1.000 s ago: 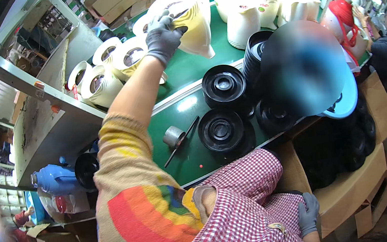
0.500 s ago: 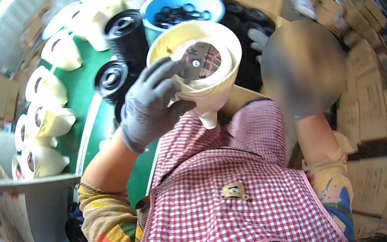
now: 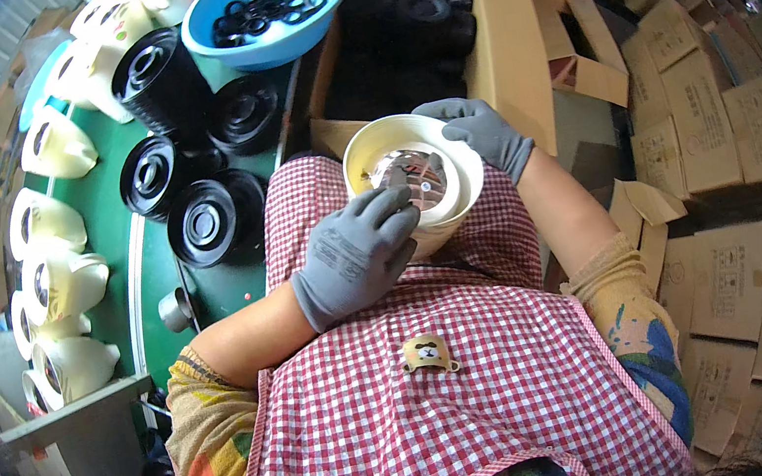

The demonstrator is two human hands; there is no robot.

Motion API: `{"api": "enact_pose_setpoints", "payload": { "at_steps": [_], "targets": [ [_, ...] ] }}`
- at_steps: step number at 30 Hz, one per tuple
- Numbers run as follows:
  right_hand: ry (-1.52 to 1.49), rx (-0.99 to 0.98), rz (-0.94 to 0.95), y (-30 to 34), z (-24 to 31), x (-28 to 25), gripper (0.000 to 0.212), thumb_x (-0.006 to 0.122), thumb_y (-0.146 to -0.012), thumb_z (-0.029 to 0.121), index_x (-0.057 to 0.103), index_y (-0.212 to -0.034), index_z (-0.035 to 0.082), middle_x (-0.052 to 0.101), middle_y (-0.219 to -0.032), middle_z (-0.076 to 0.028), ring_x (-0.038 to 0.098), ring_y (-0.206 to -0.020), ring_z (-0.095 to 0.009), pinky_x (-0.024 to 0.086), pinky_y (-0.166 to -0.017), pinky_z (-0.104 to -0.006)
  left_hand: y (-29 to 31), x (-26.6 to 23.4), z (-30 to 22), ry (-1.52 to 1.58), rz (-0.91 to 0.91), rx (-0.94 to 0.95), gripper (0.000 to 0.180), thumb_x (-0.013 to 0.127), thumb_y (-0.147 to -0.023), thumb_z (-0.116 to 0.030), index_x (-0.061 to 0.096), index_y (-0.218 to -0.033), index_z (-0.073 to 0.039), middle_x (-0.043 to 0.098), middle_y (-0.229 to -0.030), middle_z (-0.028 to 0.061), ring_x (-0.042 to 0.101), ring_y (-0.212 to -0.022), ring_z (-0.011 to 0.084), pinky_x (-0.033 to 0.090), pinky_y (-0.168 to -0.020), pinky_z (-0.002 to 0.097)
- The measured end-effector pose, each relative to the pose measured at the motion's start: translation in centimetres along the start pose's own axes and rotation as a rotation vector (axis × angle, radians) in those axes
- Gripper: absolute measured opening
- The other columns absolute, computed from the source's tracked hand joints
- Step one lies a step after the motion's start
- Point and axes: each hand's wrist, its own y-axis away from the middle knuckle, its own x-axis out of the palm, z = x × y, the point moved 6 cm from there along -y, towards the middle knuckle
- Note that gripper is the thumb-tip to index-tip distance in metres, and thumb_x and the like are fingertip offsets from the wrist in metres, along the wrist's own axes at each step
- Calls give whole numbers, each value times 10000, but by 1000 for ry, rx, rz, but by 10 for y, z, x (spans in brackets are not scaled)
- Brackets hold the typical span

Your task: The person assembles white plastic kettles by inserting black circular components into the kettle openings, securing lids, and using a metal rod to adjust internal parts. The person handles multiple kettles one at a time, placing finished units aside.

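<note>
Over my lap I hold a cream plastic jug body [image 3: 356,164], its wide opening facing up. Inside it sits a pale ring [image 3: 465,187] around a shiny, mirror-like round surface [image 3: 410,171]. My left hand [image 3: 358,251], in a grey glove, is closed on the near left wall, fingertips reaching over the rim onto the shiny part, thumb low outside. My right hand [image 3: 490,136], gloved alike, grips the far right rim with bent fingers; its thumb is hidden. The underside of the jug body is out of sight.
On the green table [image 3: 149,315] at left stand black round lids [image 3: 204,221], some stacked, and several cream jug bodies [image 3: 59,284]. A blue basin [image 3: 272,51] holds black rings. Behind my lap an open carton [image 3: 512,58] contains black round parts. Brown cartons [image 3: 727,283] pile up at right.
My right hand, earlier apart at the right and largely blurred out, is now on the jug's rim. The jug body has come nearer to me, its spout no longer showing.
</note>
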Motion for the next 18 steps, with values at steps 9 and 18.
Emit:
{"api": "enact_pose_setpoints", "payload": {
  "at_steps": [9, 18],
  "targets": [
    [-8, 42, 202, -33, -14, 3, 523, 581, -792, 46, 579, -1302, -71, 673, -1188, -101, 646, -1043, -160, 516, -940, -308, 12, -5, 96, 366, -117, -61, 266, 701, -843, -153, 690, -1082, -38, 665, -1131, 158, 614, -1132, 341, 493, -992, 421],
    [-99, -6, 136, -39, -33, -16, 591, 707, -840, 177, 530, -1348, -68, 632, -1269, -122, 606, -1140, -184, 476, -1006, -338, 9, -3, 285, -588, 66, -631, 410, 783, -703, -279, 708, -1084, -147, 543, -1385, 137, 431, -1339, 367, 325, -1119, 525]
  ]
}}
